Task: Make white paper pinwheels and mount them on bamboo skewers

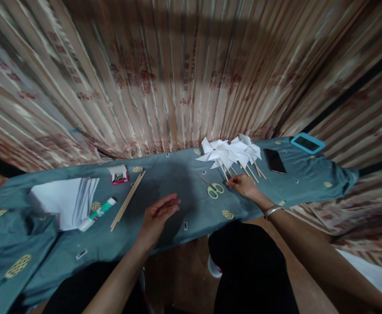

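White paper pinwheels [214, 150] on wooden sticks lie bunched at the back right of the cloth-covered table. My right hand [242, 185] pinches the lower end of one pinwheel's stick, at the left of the bunch. Just left of that hand rest scissors [214, 190] with light green handles, blades pointing toward the back. Over the middle of the table, my left hand [160, 213] is held with its fingers stretched out and nothing in it. The nearest things on its left are several loose wooden sticks [127, 201].
Further left are a stack of white paper [62, 200], a glue stick [97, 213] and a small red-edged box [119, 175] of metal pieces. A phone [274, 160] and a blue-framed device [308, 143] lie on the right. A patterned curtain [165, 78] hangs behind the table.
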`<state>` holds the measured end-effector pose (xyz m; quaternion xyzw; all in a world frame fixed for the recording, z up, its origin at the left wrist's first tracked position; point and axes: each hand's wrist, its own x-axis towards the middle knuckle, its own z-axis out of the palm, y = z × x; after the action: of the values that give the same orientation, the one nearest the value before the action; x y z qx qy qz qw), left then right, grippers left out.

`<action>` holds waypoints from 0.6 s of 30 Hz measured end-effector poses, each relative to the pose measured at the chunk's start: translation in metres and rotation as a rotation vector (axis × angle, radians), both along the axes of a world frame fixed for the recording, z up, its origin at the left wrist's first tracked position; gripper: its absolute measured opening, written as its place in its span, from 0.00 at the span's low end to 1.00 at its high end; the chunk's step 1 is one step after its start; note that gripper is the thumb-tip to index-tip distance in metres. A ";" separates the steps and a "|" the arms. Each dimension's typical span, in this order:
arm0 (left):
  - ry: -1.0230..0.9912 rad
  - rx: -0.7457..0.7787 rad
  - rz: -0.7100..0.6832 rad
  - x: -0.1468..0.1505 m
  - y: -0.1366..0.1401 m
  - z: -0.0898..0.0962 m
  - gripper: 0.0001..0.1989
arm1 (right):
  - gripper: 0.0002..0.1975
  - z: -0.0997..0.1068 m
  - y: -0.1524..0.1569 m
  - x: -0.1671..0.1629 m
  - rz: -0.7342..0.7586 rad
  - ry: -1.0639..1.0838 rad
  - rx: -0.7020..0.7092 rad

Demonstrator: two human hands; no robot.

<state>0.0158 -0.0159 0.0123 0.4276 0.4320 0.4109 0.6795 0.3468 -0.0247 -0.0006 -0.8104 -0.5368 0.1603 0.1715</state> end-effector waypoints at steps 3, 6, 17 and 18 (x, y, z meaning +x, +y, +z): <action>0.001 -0.003 -0.007 0.000 0.000 0.000 0.20 | 0.12 -0.002 0.001 0.001 -0.014 -0.032 -0.038; 0.019 -0.002 -0.011 0.000 -0.001 -0.001 0.20 | 0.12 -0.005 0.001 0.003 -0.025 -0.063 -0.070; 0.084 0.014 -0.060 -0.007 -0.003 -0.003 0.20 | 0.12 -0.009 0.008 0.014 -0.058 -0.176 -0.174; 0.088 0.016 -0.064 -0.008 -0.004 -0.005 0.21 | 0.12 -0.010 0.008 0.015 -0.059 -0.183 -0.182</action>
<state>0.0078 -0.0196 0.0078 0.4644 0.4441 0.3732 0.6692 0.3616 -0.0169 -0.0103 -0.8493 -0.5093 0.1288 0.0521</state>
